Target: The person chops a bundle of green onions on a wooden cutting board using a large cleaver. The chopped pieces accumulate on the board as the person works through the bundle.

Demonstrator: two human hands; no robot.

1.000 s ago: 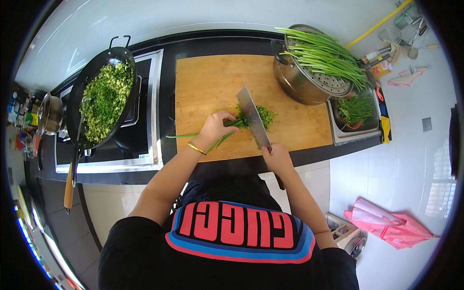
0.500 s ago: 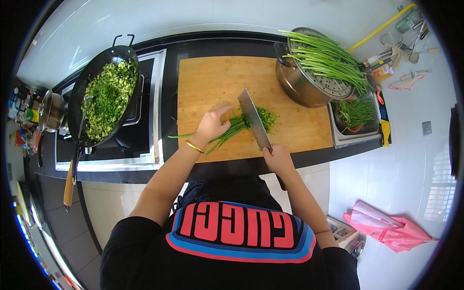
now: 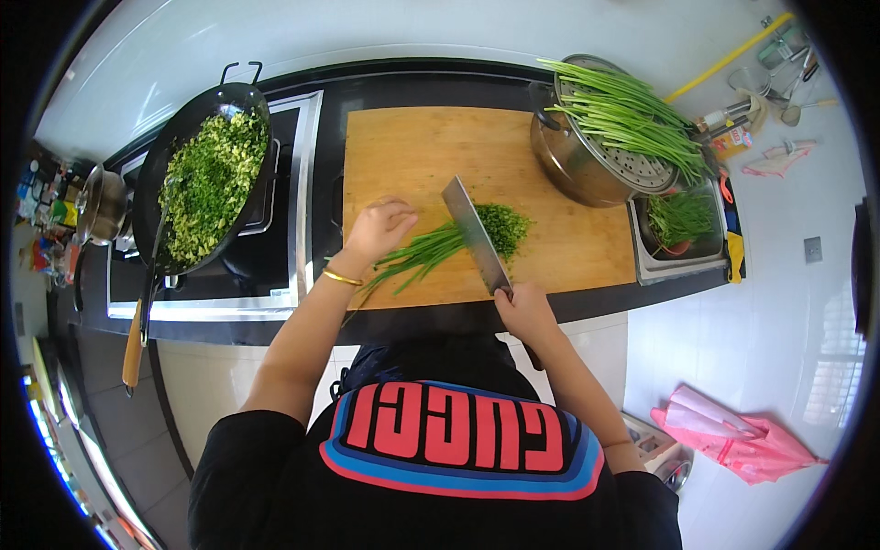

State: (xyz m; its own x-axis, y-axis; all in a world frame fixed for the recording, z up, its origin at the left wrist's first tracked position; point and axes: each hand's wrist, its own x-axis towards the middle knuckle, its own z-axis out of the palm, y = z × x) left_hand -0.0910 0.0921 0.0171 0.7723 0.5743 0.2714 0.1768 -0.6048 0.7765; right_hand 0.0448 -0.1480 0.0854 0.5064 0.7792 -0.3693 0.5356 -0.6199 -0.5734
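My right hand [image 3: 527,312] is closed round the handle of a cleaver [image 3: 477,231], its broad blade standing across a bunch of garlic chives [image 3: 423,254]. Left of the blade the long stalks fan out toward the board's front edge; to its right lies a heap of finely chopped chives [image 3: 502,227]. My left hand [image 3: 379,229], with a gold bangle at the wrist, hovers beside the stalks, fingers loosely bent and nothing visible in them. Under all this is a wooden cutting board [image 3: 412,151].
A wok [image 3: 151,206] of chopped greens and yellow bits sits on the stove at left. Long chives [image 3: 623,119] lie on a steamer pot [image 3: 577,165] at back right. A metal basin [image 3: 655,264] with more greens stands beside it. A small pot [image 3: 103,206] is far left.
My left hand has drawn left, away from the blade, and its fingers have bent in. The stalks are fanned out more. The cleaver has shifted slightly left and down in view.
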